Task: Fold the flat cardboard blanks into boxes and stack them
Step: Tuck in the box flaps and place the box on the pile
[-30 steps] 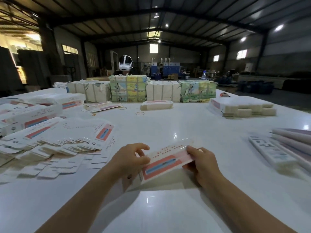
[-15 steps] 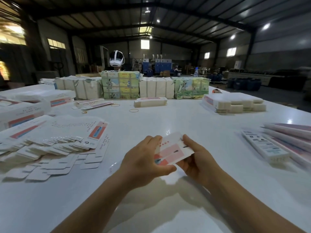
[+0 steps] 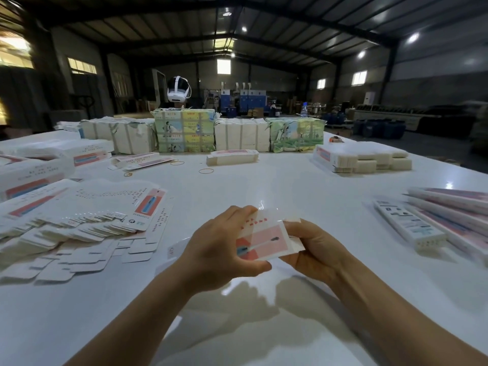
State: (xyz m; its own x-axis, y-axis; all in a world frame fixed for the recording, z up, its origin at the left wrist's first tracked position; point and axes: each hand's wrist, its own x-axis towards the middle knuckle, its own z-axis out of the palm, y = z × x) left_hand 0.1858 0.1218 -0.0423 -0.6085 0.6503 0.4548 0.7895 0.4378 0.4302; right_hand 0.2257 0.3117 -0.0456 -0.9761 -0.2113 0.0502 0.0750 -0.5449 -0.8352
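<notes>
Both hands hold one white cardboard blank point(image 3: 264, 240) with a pink and blue panel, a little above the white table point(image 3: 264, 186). My left hand point(image 3: 224, 245) grips its left end, fingers curled over the top edge and thumb underneath. My right hand point(image 3: 313, 249) pinches its right end. A flap point(image 3: 175, 249) of the blank sticks out left of my left hand. A fanned pile of flat blanks point(image 3: 87, 215) lies to the left. Folded long boxes point(image 3: 449, 217) lie stacked at the right edge.
Bundled packs point(image 3: 184, 130) line the table's far side, with a stack of white blanks point(image 3: 361, 157) at far right and a small bundle point(image 3: 232, 157) in the middle. Rubber bands point(image 3: 206, 170) lie loose. A person wearing a white headset point(image 3: 179, 89) sits behind the packs.
The blank went from stretched out wide between my hands to bunched closer together; my left hand moved over its top edge, and both hands rose slightly toward the table's middle.
</notes>
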